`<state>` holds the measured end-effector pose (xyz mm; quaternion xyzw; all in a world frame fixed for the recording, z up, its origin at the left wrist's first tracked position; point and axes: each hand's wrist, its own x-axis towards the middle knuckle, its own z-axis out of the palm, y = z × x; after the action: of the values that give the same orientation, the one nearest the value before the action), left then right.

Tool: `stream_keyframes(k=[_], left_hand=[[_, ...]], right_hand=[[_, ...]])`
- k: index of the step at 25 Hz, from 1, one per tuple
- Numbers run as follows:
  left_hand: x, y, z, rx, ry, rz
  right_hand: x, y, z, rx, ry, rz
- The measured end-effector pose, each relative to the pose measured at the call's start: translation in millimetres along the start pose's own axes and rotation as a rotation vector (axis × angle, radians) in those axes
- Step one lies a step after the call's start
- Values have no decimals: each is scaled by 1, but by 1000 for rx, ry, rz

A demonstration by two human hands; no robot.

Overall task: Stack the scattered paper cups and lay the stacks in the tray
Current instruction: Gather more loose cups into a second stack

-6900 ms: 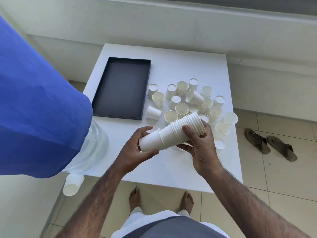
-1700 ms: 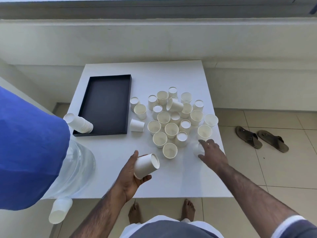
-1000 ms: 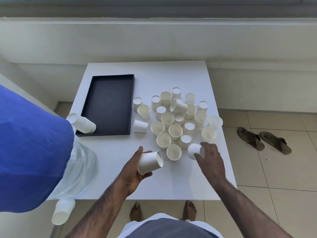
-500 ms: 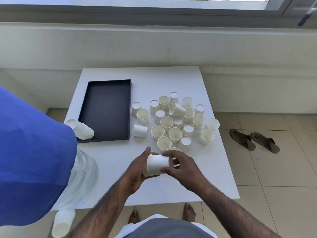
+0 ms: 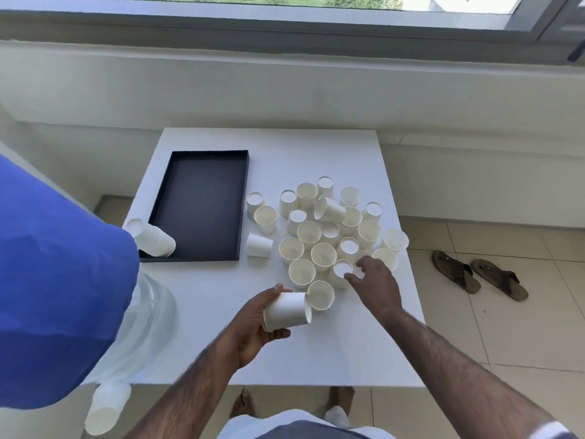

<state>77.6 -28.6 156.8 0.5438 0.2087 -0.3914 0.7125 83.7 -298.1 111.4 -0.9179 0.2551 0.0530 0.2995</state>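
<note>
Standing mouth-up or inverted, plain white paper cups (image 5: 323,254) cluster.

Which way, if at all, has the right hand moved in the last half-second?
Yes. The right hand left the held cup and went outward across the table to an upside-down cup.

Bright, even daylight from the grey-framed glass window (image 5: 316,0) above; soft faint shadows on the glossy white square table (image 5: 285,153); white paper cups (image 5: 323,255) low-contrast against it; slight motion blur; wide-angle bowing at edges; close blue cloth shape (image 5: 57,296) unfocused.
</note>
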Motion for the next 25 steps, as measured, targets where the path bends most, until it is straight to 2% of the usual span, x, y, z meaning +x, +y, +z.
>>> stream_keyframes(k=[5,8,12,16,19,21,23,25], left_hand=[[3,-17,31,-110,91,51],[5,-17,36,-151,106,64],[15,-5,24,-97,98,38],[23,9,7,-70,92,8],[29,19,-3,-78,92,-2],[34,26,-6,-85,97,-5],[40,32,-6,-82,98,2],[45,38,-4,-97,95,1]], right_hand=[[46,20,5,-372,-206,-153],[53,22,13,-427,-251,-185],[56,16,32,-462,-224,-213],[54,9,42,-459,-234,-157],[40,5,33,-338,-205,-37],[20,3,14,-173,-73,65],[0,-1,-14,133,71,105],[-15,-15,-39,505,44,72]])
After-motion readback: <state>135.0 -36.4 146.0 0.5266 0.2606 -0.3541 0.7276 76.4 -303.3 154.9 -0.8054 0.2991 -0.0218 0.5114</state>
